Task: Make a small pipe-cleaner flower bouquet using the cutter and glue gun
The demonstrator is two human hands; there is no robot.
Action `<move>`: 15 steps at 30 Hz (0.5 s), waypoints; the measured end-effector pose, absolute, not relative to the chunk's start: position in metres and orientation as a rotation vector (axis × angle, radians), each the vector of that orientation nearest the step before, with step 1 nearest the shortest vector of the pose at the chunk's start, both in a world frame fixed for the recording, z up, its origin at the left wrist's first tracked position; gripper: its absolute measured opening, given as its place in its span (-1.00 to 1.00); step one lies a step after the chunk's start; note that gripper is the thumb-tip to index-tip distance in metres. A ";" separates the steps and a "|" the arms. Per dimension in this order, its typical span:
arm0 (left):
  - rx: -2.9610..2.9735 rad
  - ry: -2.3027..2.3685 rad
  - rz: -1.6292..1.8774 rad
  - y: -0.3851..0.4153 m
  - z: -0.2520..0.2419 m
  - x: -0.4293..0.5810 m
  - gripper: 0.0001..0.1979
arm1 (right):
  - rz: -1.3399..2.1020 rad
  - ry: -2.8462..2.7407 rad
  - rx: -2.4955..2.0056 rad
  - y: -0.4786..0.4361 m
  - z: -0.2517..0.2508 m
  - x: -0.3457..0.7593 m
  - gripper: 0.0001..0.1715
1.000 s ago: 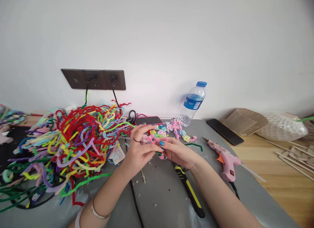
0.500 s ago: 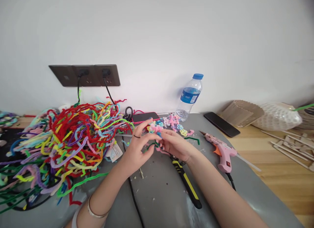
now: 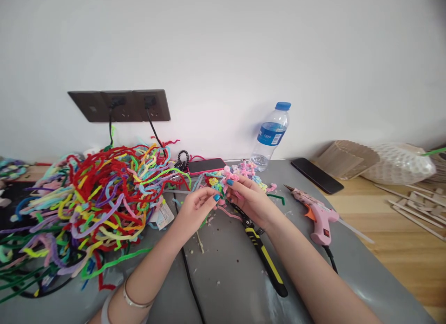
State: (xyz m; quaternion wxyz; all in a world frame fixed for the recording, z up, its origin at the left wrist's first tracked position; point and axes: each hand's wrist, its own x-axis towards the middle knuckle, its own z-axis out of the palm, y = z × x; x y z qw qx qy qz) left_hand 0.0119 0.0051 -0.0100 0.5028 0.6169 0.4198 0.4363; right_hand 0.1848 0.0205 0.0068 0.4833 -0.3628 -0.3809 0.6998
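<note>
My right hand [image 3: 252,201] holds a small pink pipe-cleaner flower [image 3: 231,174] between thumb and fingers, with bits of dark green beneath it. Close beside it, my left hand [image 3: 198,212] is closed in a pinch at the lower part of the same piece; its fingertips hide most of what they grip. Under the hands a pink pipe cleaner [image 3: 229,213] trails toward black-and-yellow pliers [image 3: 265,259] lying on the grey table cover [image 3: 237,287]. Behind them sit several finished pipe-cleaner flowers [image 3: 247,168] in pink, yellow and blue.
A large tangle of pipe cleaners [image 3: 108,198] covers the left side. A pink glue gun [image 3: 320,217] lies at right, near a black phone [image 3: 317,175]. A water bottle [image 3: 272,133] stands against the wall. A black cable [image 3: 190,273] crosses the front.
My left hand has drawn down and its raised fingers have curled into a pinch. My right hand has turned, so the pink flower now shows above its fingers.
</note>
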 end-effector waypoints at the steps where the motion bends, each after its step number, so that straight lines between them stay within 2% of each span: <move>1: 1.475 1.018 1.042 0.005 -0.010 0.012 -0.78 | 1.699 -0.927 -0.883 0.020 0.007 0.185 -0.63; 15: 1.449 0.983 1.050 0.006 -0.005 0.013 -0.85 | 1.685 -1.061 -0.960 0.021 0.003 0.186 -0.56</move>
